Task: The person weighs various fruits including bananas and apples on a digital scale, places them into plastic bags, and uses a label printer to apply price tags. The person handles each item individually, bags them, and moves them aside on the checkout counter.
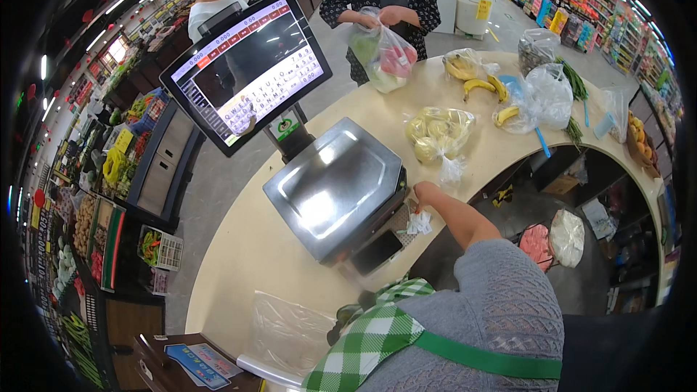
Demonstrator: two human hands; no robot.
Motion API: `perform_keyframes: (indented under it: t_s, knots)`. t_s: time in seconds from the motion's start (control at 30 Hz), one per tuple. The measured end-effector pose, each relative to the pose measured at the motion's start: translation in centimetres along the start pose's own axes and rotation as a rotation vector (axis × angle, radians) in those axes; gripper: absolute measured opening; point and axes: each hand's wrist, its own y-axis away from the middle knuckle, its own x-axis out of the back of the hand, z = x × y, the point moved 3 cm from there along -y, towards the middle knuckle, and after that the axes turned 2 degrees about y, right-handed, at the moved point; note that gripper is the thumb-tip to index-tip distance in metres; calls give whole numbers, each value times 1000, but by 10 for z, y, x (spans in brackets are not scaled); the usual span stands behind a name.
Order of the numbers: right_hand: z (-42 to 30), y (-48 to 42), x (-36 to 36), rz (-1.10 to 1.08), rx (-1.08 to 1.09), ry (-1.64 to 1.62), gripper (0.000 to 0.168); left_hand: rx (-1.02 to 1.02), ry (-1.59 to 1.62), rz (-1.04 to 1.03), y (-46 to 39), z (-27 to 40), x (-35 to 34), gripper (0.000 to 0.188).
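Observation:
My right hand (427, 194) reaches across the counter to the front side of a weighing scale with a steel platter (337, 190). Its fingertips are near the scale's edge, and their grip is hidden. Just below it lie crumpled white paper strips (419, 223) and a dark phone-like slab (377, 252). A knotted clear plastic bag of round yellow-green fruit (438, 133) rests beyond the hand. Nothing lies on the platter. My left hand is out of view; a small dark green object (348, 313), not clearly made out, shows by my checked apron (359, 351).
A touchscreen (248, 71) stands behind the scale. Across the counter (228, 261), a person holds bagged produce (384, 54); another stands further left. Bananas (479, 87), plastic bags (547, 95) and green stalks (572, 79) lie at right. A plastic bag roll (267, 373) is at the near left.

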Motion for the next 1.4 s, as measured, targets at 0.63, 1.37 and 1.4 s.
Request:
perform_keyframes:
  t_s: [0.63,1.37,1.4]
  knots:
    - [62,-18,-26,172,39,87,66,42,243,7,-9,-12,-36,36]
    - [-94,-50,-12,-132,273,184,66,365,115,-20,18,-27,-17,32]
    - [-99,-50,-14,-148,268,190,66,373,112,-30,17,-26,-13,32]
